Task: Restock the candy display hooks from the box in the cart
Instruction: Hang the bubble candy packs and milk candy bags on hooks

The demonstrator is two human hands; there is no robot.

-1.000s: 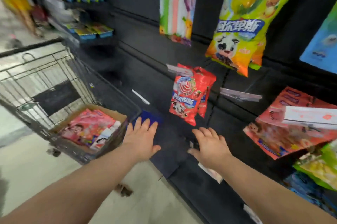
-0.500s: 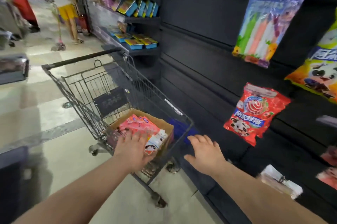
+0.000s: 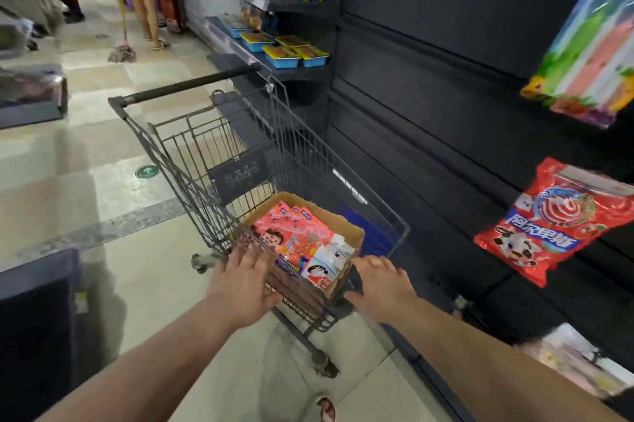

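Stock: flat pink-and-red glossy plastic candy bags [image 3: 295, 232] lie stacked in the open brown cardboard box [image 3: 344, 227], at the near end of the grey wire shopping cart [image 3: 192, 160].
Left hand [image 3: 242, 287]: empty, fingers spread and straight over the cart's near rim at the box's left side; I cannot tell whether it touches.
Right hand [image 3: 382, 284]: empty, fingers loosely spread, just beside the box's near right corner.
Handling: probably light, soft and crinkly; the slick film may slide within a stack.
Where to hold: likely a pinch on the header strip, a few bags together; the hang hole is too small to see.
Destination: the dark slatted display wall [image 3: 446, 78], where a red glossy lollipop bag [image 3: 555, 226] hangs; its hook is hidden.
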